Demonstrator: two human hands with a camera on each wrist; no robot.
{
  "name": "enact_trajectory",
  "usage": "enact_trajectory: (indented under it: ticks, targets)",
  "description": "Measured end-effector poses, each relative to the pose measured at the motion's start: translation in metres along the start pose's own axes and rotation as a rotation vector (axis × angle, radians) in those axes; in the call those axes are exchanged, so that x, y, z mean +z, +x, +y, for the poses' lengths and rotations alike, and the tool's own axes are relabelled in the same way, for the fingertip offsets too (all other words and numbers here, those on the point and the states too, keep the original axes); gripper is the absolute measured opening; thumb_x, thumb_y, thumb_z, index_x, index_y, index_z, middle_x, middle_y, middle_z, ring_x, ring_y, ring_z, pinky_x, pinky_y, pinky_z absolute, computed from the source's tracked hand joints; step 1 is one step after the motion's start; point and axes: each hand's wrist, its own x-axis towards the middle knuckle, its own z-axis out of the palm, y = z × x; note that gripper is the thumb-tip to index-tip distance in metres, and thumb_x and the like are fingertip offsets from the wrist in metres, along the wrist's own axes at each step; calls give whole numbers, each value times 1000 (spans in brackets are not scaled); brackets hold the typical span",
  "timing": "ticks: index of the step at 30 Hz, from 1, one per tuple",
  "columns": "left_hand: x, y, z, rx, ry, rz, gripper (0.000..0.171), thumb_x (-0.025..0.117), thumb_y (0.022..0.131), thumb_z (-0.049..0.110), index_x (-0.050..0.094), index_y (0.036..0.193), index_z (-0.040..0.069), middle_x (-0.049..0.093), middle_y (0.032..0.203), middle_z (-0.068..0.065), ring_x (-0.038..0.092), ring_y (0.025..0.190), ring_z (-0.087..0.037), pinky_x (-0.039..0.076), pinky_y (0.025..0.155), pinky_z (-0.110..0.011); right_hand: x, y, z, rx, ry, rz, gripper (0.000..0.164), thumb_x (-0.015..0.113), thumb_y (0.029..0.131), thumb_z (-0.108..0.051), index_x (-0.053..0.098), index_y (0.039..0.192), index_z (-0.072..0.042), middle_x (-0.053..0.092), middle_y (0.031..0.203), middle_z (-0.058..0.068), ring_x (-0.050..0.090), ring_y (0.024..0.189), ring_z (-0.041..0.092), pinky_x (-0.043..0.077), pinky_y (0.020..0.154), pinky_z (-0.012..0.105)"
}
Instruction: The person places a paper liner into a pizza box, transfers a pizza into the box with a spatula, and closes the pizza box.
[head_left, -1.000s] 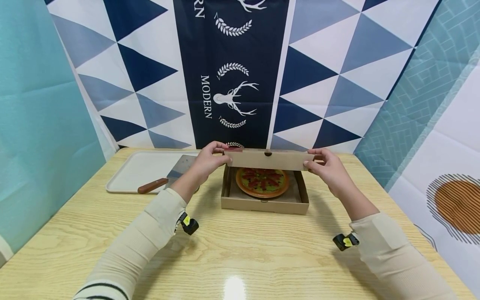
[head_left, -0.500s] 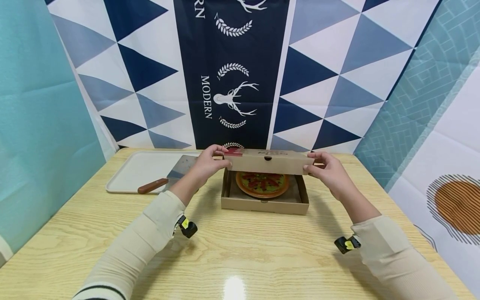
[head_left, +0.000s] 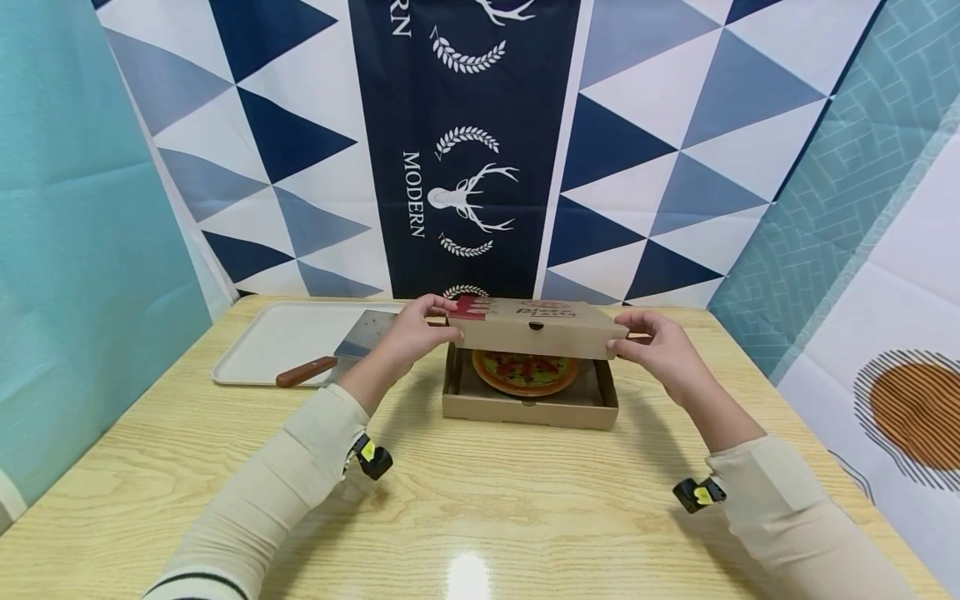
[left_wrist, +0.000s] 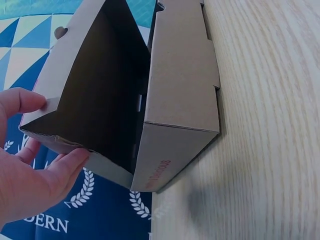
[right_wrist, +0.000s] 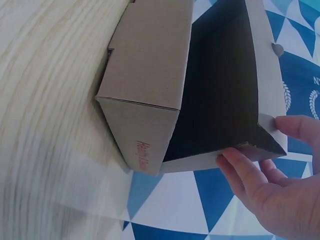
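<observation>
A cardboard pizza box (head_left: 528, 412) stands on the table with its lid (head_left: 536, 336) tilted partway down over it. Inside, the front part of a pizza (head_left: 528, 375) with an orange rim shows under the lid; its back is hidden. My left hand (head_left: 412, 332) pinches the lid's front left corner, thumb on the front flap, as the left wrist view also shows. At the opposite corner my right hand (head_left: 660, 346) holds the lid the same way, thumb in front and fingers along the side flap (right_wrist: 200, 161). Both wrist views look into the dark gap between lid and base.
Left of the box lies a pale tray (head_left: 281, 333). A server with a metal blade (head_left: 365, 333) and brown wooden handle (head_left: 306, 372) rests across its right side, partly behind my left arm. A patterned cloth (head_left: 465, 167) hangs behind the wooden table (head_left: 487, 500).
The lid has tipped down and forward over the box, so its printed top shows more and less of the pizza is visible. Both hands have lowered slightly with it.
</observation>
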Motion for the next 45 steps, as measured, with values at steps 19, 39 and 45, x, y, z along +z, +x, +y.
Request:
enact_trajectory:
  ticks: [19,39,45]
  targets:
    - [2,-5,-12,12,72,-18,44,79,77,5,58,116,7,55,126,-12,59,110,-31,50,94,-42,1,-2,9,48,-81,-35,56,71,90,-14,44,135,7,48,131,23,53,116,35,51,92,35]
    - [6,-9,-27,18,158,-61,49,83,72,0,59,114,4,59,121,-12,62,106,-28,54,86,-36,7,-6,21,77,-95,-87,60,76,85,-12,45,132,7,48,131,24,52,117,38,51,93,38]
    - [7,-11,-30,22,199,-68,47,85,71,2,60,111,3,59,120,-11,62,106,-28,55,81,-33,8,-6,26,73,-96,-106,60,76,84,-12,45,132,8,49,129,24,52,114,36,52,90,35]
